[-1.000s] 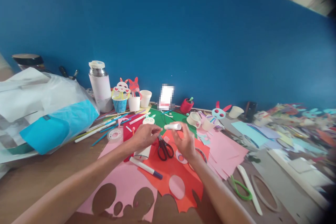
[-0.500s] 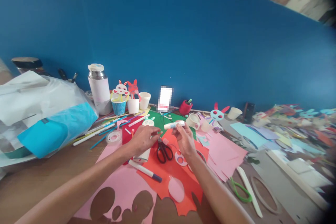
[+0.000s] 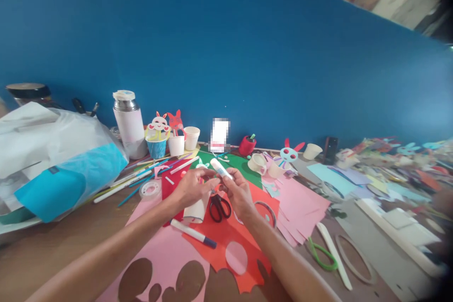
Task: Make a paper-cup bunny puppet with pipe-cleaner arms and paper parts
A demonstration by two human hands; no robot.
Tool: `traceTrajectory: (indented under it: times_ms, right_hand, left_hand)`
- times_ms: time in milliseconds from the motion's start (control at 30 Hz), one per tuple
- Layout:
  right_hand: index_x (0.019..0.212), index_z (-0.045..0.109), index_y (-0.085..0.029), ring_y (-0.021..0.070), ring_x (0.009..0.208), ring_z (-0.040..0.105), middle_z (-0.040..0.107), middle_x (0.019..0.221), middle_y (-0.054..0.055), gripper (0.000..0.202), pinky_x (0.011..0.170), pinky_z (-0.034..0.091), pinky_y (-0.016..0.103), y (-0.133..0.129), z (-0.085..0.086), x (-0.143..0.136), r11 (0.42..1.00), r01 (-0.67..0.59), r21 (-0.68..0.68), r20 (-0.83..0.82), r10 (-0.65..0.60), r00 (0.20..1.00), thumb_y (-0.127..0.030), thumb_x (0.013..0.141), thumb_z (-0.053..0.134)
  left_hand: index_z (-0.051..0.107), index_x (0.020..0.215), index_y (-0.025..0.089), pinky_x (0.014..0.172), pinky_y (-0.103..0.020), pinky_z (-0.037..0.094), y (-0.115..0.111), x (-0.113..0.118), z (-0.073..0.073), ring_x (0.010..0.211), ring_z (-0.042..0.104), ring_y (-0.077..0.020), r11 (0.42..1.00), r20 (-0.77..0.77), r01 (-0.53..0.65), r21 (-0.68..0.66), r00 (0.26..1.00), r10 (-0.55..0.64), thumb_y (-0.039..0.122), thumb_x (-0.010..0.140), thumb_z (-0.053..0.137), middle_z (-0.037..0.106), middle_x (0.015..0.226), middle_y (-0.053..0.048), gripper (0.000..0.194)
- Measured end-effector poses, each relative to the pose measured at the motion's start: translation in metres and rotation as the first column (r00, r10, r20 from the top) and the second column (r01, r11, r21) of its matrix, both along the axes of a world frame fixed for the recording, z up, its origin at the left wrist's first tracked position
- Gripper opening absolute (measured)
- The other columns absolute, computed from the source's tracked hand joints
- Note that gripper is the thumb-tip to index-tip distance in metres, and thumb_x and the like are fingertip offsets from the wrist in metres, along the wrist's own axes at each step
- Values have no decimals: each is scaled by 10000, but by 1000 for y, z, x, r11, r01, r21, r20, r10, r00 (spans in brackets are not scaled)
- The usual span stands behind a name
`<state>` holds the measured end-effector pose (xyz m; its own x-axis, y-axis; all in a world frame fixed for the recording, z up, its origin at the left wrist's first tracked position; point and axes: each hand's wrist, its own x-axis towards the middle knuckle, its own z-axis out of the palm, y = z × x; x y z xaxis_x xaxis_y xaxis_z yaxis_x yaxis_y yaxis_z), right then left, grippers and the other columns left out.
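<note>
My right hand (image 3: 240,191) is closed around a white glue stick (image 3: 220,168) with a blue label, which slants up to the left. Close beside it, my left hand (image 3: 194,186) has its fingertips pressed together near the base of the glue stick; whatever they hold is too small or hidden to name. Below the hands lie black-handled scissors (image 3: 220,207) on orange paper (image 3: 226,231). A white paper cup (image 3: 196,210) rests on its side under my left hand. A marker with a dark cap (image 3: 193,233) and a pink paper oval (image 3: 236,257) are nearer to me.
Pink paper with cut-out holes (image 3: 170,250) covers the front. A roll of tape (image 3: 149,189) lies at left, by pens and a plastic bag (image 3: 71,151). Along the blue wall stand a flask (image 3: 128,125), cups with paper animal faces (image 3: 176,144) and a phone-like white screen (image 3: 220,136).
The glue stick has turned from nearly level to slanting, its free end now raised. My two hands have come together, the left moving toward the right. The view has shifted slightly.
</note>
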<state>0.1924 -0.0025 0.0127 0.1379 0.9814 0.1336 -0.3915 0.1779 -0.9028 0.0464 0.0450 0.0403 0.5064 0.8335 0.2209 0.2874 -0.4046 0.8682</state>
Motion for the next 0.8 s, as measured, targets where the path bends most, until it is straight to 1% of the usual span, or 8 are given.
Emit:
traceTrajectory:
  times_ms: [67,133,233,300,367,467,633,800]
  right_hand:
    - [862,481,-205,92,547,558,580,679,-35,235,543,471,217,-1,-1,-4,1000,28,-13,28,-27,999,-297,723,646]
    - [846,475,-204,87,510,542,550,623,-51,245,512,459,208,-2,-1,-9,999,46,-24,51,-44,998,-308,715,654]
    - [844,468,-205,93,533,553,560,647,-43,259,510,461,211,-4,1,-13,999,34,-20,74,-33,997,-323,711,656]
    - [868,466,-210,104,571,566,580,698,-29,291,531,471,225,-6,5,-14,1000,12,-10,83,-11,997,-325,693,668]
    - [893,468,-214,112,614,573,591,745,-18,324,558,474,232,-6,8,-13,1000,8,4,89,-8,996,-321,674,682]
    - [892,487,-209,111,660,569,588,758,-16,321,589,467,221,-6,10,-10,999,24,30,107,-27,994,-313,665,688]
    - [850,522,-193,104,621,546,569,704,-21,260,555,453,215,-3,6,-7,1000,13,23,129,-16,992,-317,681,675]
    - [825,558,-176,109,606,558,594,696,-6,235,584,456,233,-3,4,-7,999,44,6,205,-45,978,-358,704,647]
  left_hand:
    - [666,883,145,604,-252,445,-1,3,-1,687,595,-169,994,68,4,-108,998,3,417,723,552,679,794,-49,335]
    - [667,834,135,551,-240,436,-4,5,-1,632,585,-157,982,115,-11,-187,993,33,420,705,572,671,740,-43,327]
    - [654,788,121,516,-241,447,-8,5,3,596,588,-155,956,198,-10,-294,978,71,420,682,597,661,706,-44,322]
    - [648,787,118,512,-255,464,-9,4,7,582,593,-161,938,265,19,-345,961,78,422,679,599,656,690,-43,326]
    - [654,776,118,531,-265,475,-9,3,11,586,597,-164,934,308,31,-355,948,86,410,676,608,656,671,-41,312]
    - [673,775,121,570,-265,474,-8,1,16,608,598,-161,939,317,14,-345,943,103,382,669,629,666,675,-38,286]
    - [675,858,120,583,-277,476,-9,0,21,617,598,-158,914,356,64,-400,930,91,359,684,627,680,732,-45,299]
    - [687,840,112,653,-284,469,-8,0,23,719,607,-187,917,353,67,-392,932,83,342,689,622,686,745,-62,282]
